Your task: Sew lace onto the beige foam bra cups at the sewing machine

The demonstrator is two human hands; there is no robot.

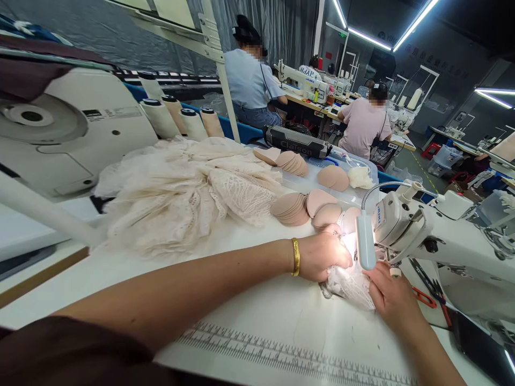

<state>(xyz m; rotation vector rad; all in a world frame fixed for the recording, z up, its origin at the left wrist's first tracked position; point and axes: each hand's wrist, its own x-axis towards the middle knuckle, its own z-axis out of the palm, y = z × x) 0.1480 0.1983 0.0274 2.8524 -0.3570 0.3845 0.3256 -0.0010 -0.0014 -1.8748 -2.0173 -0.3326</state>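
Lace heap (193, 187) well left of sewing machine (462, 244); left hand (325, 257) curled over lace piece (351, 285), pinch unclear; lace piece just left of sewing machine, long axis running between hands; right hand (389, 289) nearer machine, fingertips on lace edge, pinch can't tell.

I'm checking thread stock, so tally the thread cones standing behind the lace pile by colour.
Cream thread cones: 3
Tan thread cones: 2
Total in view: 5
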